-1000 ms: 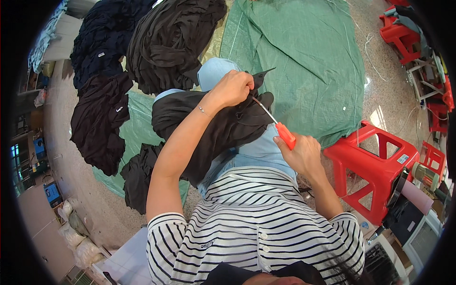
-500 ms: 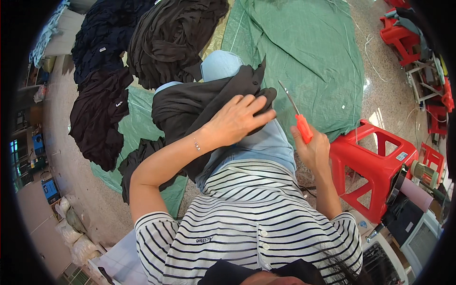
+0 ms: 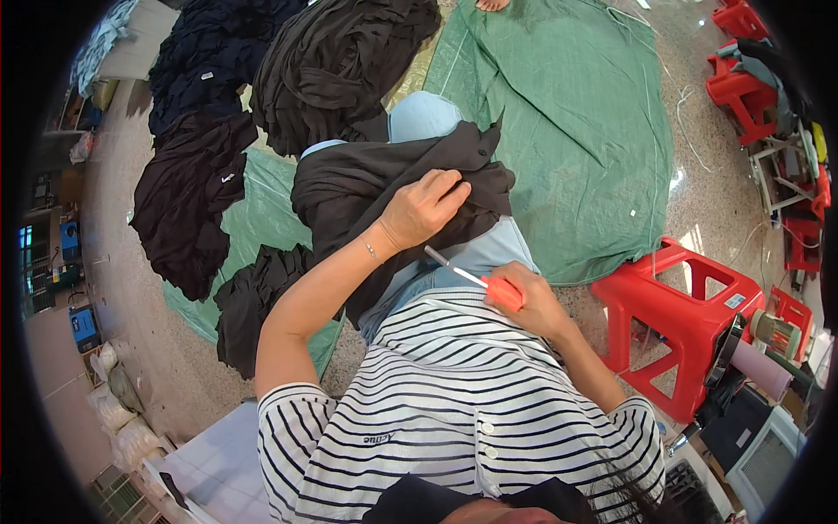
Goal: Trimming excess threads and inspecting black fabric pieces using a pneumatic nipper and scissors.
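Observation:
A dark garment (image 3: 349, 188) lies bunched across my lap, over light blue jeans (image 3: 425, 116). On its upper side a small button shows. My left hand (image 3: 425, 210) is closed on a fold of this garment, thumb and fingers drawn together. Lower and to the right, my right hand (image 3: 528, 301) grips a red-handled tool (image 3: 504, 294) with a slim metal shaft. The shaft points up and left toward the garment, its tip just below my left hand. What kind of tool it is, I cannot tell.
Piles of dark clothes (image 3: 345, 65) lie ahead and to the left, some on a green tarp (image 3: 585, 131). A red plastic stool (image 3: 676, 314) stands close on my right. A bare foot (image 3: 491, 4) shows at the tarp's far edge. More red stools (image 3: 742, 96) stand far right.
My right hand has brought the tool down and left, turning its shaft toward the garment. My left hand's spread fingers have drawn together on the cloth. A foot has appeared at the top.

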`<action>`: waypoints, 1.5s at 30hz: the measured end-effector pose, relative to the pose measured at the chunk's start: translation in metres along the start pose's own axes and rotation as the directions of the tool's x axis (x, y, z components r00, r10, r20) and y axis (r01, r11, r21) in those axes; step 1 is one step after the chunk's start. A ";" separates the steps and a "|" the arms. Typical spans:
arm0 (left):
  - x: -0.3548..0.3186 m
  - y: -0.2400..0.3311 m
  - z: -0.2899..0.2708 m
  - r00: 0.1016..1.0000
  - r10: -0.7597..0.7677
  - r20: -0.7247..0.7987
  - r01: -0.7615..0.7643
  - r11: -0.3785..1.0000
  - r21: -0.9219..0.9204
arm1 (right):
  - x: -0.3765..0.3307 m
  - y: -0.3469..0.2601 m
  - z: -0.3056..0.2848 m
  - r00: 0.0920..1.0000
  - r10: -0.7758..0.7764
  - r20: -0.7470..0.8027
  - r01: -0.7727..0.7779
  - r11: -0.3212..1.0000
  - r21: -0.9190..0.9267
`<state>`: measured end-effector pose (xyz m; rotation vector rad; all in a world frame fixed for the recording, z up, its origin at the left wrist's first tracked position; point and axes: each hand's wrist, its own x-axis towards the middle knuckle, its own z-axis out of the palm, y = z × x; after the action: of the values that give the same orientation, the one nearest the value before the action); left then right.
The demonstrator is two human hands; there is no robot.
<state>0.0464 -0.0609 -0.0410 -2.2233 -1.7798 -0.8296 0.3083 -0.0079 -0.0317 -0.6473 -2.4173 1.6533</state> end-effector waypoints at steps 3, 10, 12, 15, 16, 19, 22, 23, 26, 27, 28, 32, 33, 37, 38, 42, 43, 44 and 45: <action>0.003 -0.002 -0.002 0.998 -0.060 0.012 0.061 0.997 -0.051 | 0.004 0.011 -0.006 0.988 -0.144 0.046 0.145 0.989 -0.018; 0.086 -0.022 -0.022 0.768 -0.167 0.618 0.529 0.710 -0.466 | -0.005 0.018 -0.005 0.981 -0.186 -0.059 0.184 0.982 -0.038; 0.107 -0.034 -0.021 0.495 -0.182 0.849 0.706 0.655 -0.271 | -0.013 0.005 -0.011 0.988 -0.122 -0.091 0.116 0.991 -0.072; 0.105 -0.040 -0.015 0.414 -0.254 0.874 0.831 0.498 -0.249 | -0.020 -0.020 -0.016 0.932 0.111 -0.345 -0.186 0.963 -0.193; 0.102 -0.041 -0.013 0.376 -0.276 0.884 0.887 0.382 -0.258 | -0.022 -0.026 -0.020 0.931 0.109 -0.348 -0.185 0.964 -0.193; 0.095 -0.044 -0.014 0.389 -0.333 0.859 0.903 0.321 -0.285 | -0.027 -0.040 -0.028 0.909 0.109 -0.403 -0.230 0.936 -0.266; 0.089 -0.047 -0.011 0.439 -0.405 0.802 0.886 0.346 -0.310 | -0.025 -0.057 -0.030 0.929 0.101 -0.357 -0.230 0.911 -0.341; 0.087 -0.048 -0.011 0.472 -0.440 0.764 0.869 0.379 -0.318 | -0.023 -0.059 -0.029 0.929 0.102 -0.356 -0.230 0.912 -0.339; 0.084 -0.048 -0.013 0.484 -0.499 0.719 0.871 0.353 -0.341 | -0.019 -0.064 -0.027 0.922 0.098 -0.375 -0.252 0.886 -0.388; 0.081 -0.048 -0.013 0.482 -0.500 0.720 0.872 0.353 -0.339 | -0.017 -0.064 -0.027 0.925 0.105 -0.366 -0.259 0.878 -0.403; 0.078 -0.049 -0.013 0.483 -0.507 0.714 0.874 0.332 -0.356 | -0.016 -0.064 -0.026 0.928 0.112 -0.357 -0.265 0.869 -0.418; 0.072 -0.048 -0.010 0.500 -0.521 0.692 0.866 0.315 -0.389 | -0.015 -0.062 -0.022 0.927 0.111 -0.359 -0.262 0.875 -0.407; 0.071 -0.049 -0.010 0.500 -0.520 0.693 0.866 0.314 -0.390 | -0.014 -0.063 -0.022 0.924 0.136 -0.359 -0.285 0.869 -0.405; 0.069 -0.054 -0.009 0.442 -0.504 0.742 0.897 0.238 -0.373 | -0.016 -0.063 -0.024 0.907 0.094 -0.409 -0.253 0.901 -0.352; 0.070 -0.054 -0.007 0.431 -0.470 0.770 0.902 0.208 -0.378 | -0.017 -0.061 -0.024 0.904 0.098 -0.415 -0.258 0.900 -0.351; 0.064 -0.042 0.007 0.647 -0.301 0.701 0.656 0.687 -0.311 | -0.019 -0.053 -0.032 0.848 0.142 -0.511 -0.318 0.907 -0.276; 0.074 -0.027 -0.002 0.656 -0.295 0.694 0.584 0.781 -0.220 | -0.020 -0.052 -0.035 0.838 0.158 -0.523 -0.336 0.904 -0.266; 0.082 -0.012 -0.009 0.667 -0.290 0.686 0.501 0.857 -0.125 | -0.021 -0.052 -0.036 0.830 0.172 -0.531 -0.351 0.900 -0.258; 0.088 -0.002 -0.013 0.640 -0.332 0.693 0.497 0.867 -0.045 | -0.022 -0.051 -0.036 0.826 0.173 -0.536 -0.356 0.898 -0.258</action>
<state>0.0524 0.0078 0.0148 -2.4918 -2.7469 -0.2882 0.3268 -0.0018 0.0316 -1.3441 -2.2959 0.9401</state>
